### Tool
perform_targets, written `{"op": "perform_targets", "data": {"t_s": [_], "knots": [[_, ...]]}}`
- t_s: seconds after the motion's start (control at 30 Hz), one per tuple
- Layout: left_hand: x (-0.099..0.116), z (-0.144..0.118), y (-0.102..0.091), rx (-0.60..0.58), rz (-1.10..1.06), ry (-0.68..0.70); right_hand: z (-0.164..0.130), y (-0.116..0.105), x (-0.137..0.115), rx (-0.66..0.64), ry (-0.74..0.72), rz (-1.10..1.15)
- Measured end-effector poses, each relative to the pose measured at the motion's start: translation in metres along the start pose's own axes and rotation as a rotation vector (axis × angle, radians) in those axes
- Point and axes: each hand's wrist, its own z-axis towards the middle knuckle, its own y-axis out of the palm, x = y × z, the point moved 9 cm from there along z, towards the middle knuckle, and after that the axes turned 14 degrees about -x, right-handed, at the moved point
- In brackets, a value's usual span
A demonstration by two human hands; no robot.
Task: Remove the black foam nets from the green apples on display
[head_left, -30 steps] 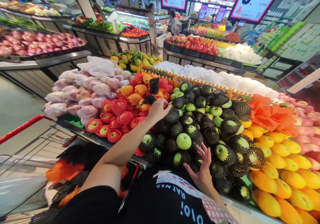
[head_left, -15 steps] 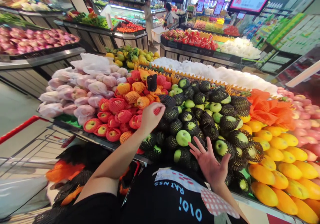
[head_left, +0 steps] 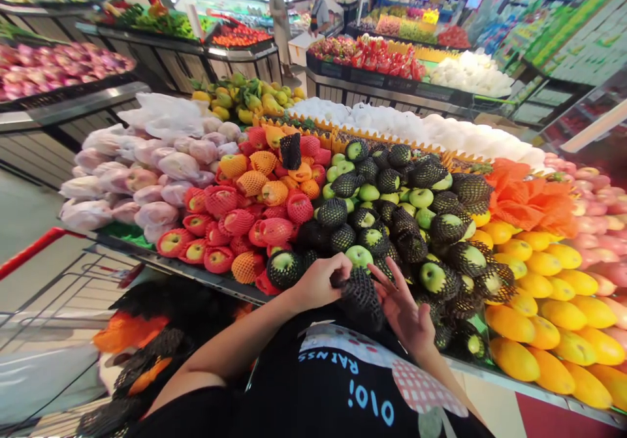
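Black foam netting [head_left: 360, 294] is sitting between the two hands at the near edge of the fruit stand, just above the person's black shirt [head_left: 343, 386]. Left hand [head_left: 318, 284] is gripping the net's upper end with fingers curled around it, forearm reaching in from the lower left. Right hand [head_left: 404, 311] is lying open beside the net — fingers spread and pointing up-left, palm partly touching the mesh, not closing on it. Green apples [head_left: 421, 198], many in black nets, are filling the stand [head_left: 161, 262] just behind the hands; red-netted apples [head_left: 220, 200] are lying to the left and mangoes [head_left: 548, 294] to the right. A red-handled cart [head_left: 44, 249] is standing at the left — further produce stands are filling the shop beyond.
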Motion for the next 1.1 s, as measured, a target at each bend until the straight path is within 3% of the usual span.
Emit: {"op": "perform_targets", "data": {"t_s": [0.2,0.37,0.5,0.6,0.77,0.9,0.97,1.1], "knots": [[0.003,-0.002,0.000,0.063,0.061,0.079,0.002,0.008,0.018,-0.026,-0.081,0.163],[-0.004,0.003,0.006,0.017,0.288,0.011,-0.003,0.011,0.038,0.015,0.011,0.312],[-0.018,0.004,0.006,0.004,0.329,-0.104,-0.008,-0.003,0.038,0.205,-0.028,0.430],[-0.017,0.005,0.015,-0.085,0.202,-0.069,-0.012,-0.017,0.038,0.367,-0.071,0.444],[0.004,0.005,0.045,-0.413,-0.058,0.068,-0.019,-0.030,0.047,0.554,-0.039,0.513],[0.009,0.000,0.060,-0.609,-0.233,0.033,-0.019,-0.037,0.046,0.589,-0.031,0.487],[0.005,-0.001,0.059,-0.599,-0.322,0.004,-0.016,-0.037,0.046,0.565,-0.012,0.467],[-0.009,-0.001,0.048,-0.433,-0.541,0.020,-0.011,-0.031,0.045,0.483,0.004,0.445]]}}
